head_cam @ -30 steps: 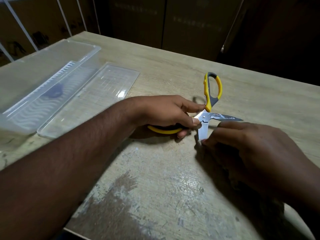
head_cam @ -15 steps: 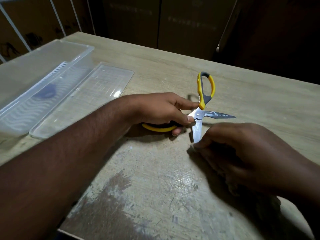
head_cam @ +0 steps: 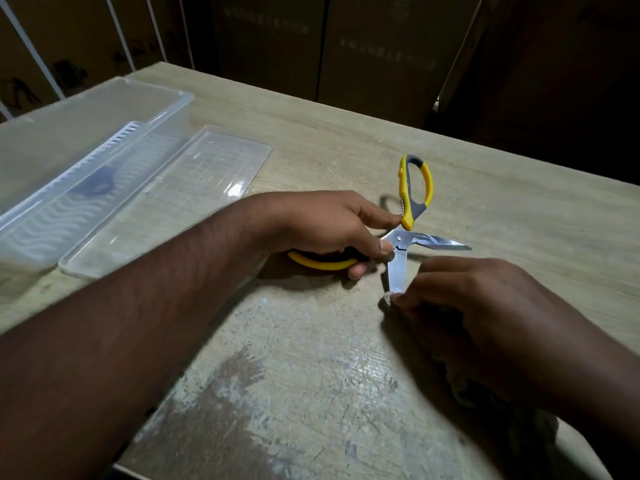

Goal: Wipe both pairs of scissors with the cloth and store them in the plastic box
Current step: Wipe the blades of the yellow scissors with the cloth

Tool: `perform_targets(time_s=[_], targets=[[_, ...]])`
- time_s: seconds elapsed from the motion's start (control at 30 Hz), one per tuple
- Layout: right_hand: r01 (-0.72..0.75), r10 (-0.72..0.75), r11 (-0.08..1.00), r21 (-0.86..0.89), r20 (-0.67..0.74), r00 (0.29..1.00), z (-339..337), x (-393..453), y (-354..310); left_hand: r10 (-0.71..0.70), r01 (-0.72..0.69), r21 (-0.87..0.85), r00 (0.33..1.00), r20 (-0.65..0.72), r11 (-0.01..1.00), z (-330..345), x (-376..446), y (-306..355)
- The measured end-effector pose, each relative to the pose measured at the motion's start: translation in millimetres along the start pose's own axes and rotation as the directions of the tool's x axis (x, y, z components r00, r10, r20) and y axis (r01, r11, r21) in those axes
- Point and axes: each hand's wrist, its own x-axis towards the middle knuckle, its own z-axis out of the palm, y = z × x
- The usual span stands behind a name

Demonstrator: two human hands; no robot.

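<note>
Two scissors (head_cam: 401, 244) blades splayed: one rightward, one toward camera, seemingly cloth-pinched

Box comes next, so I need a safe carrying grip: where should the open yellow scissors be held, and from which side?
Probably by the yellow handle loops, not the steel. The scissors lie spread wide, both blades bare: one points right, the other toward the right hand and cloth. The left hand already grips the lower loop from the left, clear of the blades; the upper loop stands free. Keep to that side.

Cloth (head_cam: 460, 386) mostly hidden beneath the right hand (head_cam: 485, 306). Lower scissor blade tip (head_cam: 396, 289) concealed. Plastic box (head_cam: 69, 161) cut off at left edge.
</note>
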Motion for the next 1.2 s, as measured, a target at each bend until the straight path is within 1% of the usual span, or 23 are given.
perform_targets(time_s=[0.07,0.1,0.13,0.17,0.27,0.3,0.33,0.43,0.47,0.5,0.57,0.63,0.67,0.7,0.77,0.8,0.87,0.93,1.07,1.2], targets=[[-0.013,0.008,0.999,-0.041,-0.113,0.994,0.9,6.9,6.2,0.017,-0.017,0.019,1.000,0.021,1.000,-0.9,-0.7,0.7],[-0.019,0.011,0.998,-0.057,-0.152,0.988,1.5,9.9,8.1,0.018,-0.018,0.022,1.000,0.020,1.000,-1.0,-1.2,1.3],[-0.017,0.005,0.997,-0.072,-0.160,0.987,1.9,11.6,8.3,0.014,-0.014,0.020,1.000,0.016,1.000,-0.6,-0.8,2.0],[0.001,-0.013,0.996,-0.084,-0.140,0.990,2.3,11.2,6.7,0.007,-0.007,0.013,1.000,0.012,1.000,0.5,-0.4,3.0],[0.064,-0.062,0.995,-0.082,0.036,0.997,1.8,2.1,-4.7,-0.016,0.016,-0.006,1.000,-0.012,1.000,4.1,-0.6,4.8],[0.075,-0.070,0.994,-0.084,0.059,0.996,1.2,0.1,-7.9,-0.018,0.018,-0.003,1.000,-0.016,1.000,4.7,-0.7,6.1],[0.071,-0.068,0.993,-0.095,0.040,0.997,0.3,0.5,-9.0,-0.019,0.019,0.001,1.000,-0.017,1.000,5.1,-0.7,7.5],[0.016,-0.031,0.991,-0.136,-0.106,0.994,0.8,9.4,-4.9,-0.034,0.035,0.045,0.999,-0.021,0.998,4.8,-0.4,11.9],[0.014,-0.034,0.988,-0.156,-0.123,0.992,1.7,11.8,-4.8,-0.044,0.046,0.063,0.999,-0.026,0.997,4.9,0.1,13.3],[0.026,-0.046,0.985,-0.172,-0.112,0.993,2.8,12.9,-5.7,-0.055,0.056,0.071,0.998,-0.028,0.996,5.0,0.5,14.7],[0.041,-0.042,0.986,-0.164,-0.004,0.999,-0.6,10.9,-6.6,-0.074,0.076,0.070,0.997,-0.031,0.995,6.7,0.5,16.4],[-0.007,0.022,0.992,-0.125,0.124,0.992,-12.8,6.5,-7.6,-0.091,0.093,0.072,0.995,-0.039,0.993,8.5,-0.3,18.7],[-0.029,0.042,0.994,-0.103,0.126,0.991,-19.2,4.3,-7.5,-0.095,0.098,0.073,0.995,-0.043,0.993,8.5,-0.5,19.1],[-0.046,0.051,0.996,-0.070,0.070,0.996,-23.7,2.0,-5.7,-0.096,0.099,0.076,0.995,-0.040,0.992,7.4,-0.7,18.8],[-0.124,0.124,0.992,0.001,-0.067,0.990,-31.5,-2.4,-1.9,-0.100,0.102,0.090,0.995,-0.028,0.991,3.9,-0.9,18.2],[-0.159,0.160,0.987,0.012,-0.118,0.980,-33.4,-3.9,-0.5,-0.108,0.111,0.108,0.994,-0.033,0.988,3.1,-1.9,18.5],[-0.174,0.171,0.985,-0.006,-0.173,0.970,-33.1,-4.2,-3.4,-0.137,0.143,0.125,0.989,-0.057,0.982,3.7,-2.8,19.4],[-0.142,0.134,0.988,-0.053,-0.143,0.981,-28.9,-0.5,-13.0,-0.159,0.166,0.121,0.985,-0.063,0.979,5.1,-2.2,20.9],[-0.076,0.077,0.974,-0.212,-0.006,0.997,-14.8,12.1,-32.0,-0.165,0.169,0.141,0.985,-0.039,0.975,4.5,-2.1,22.2],[-0.151,0.188,0.928,-0.341,0.077,0.979,-15.6,21.8,-43.7,-0.176,0.181,0.158,0.983,-0.046,0.971,4.5,-3.1,23.5]])
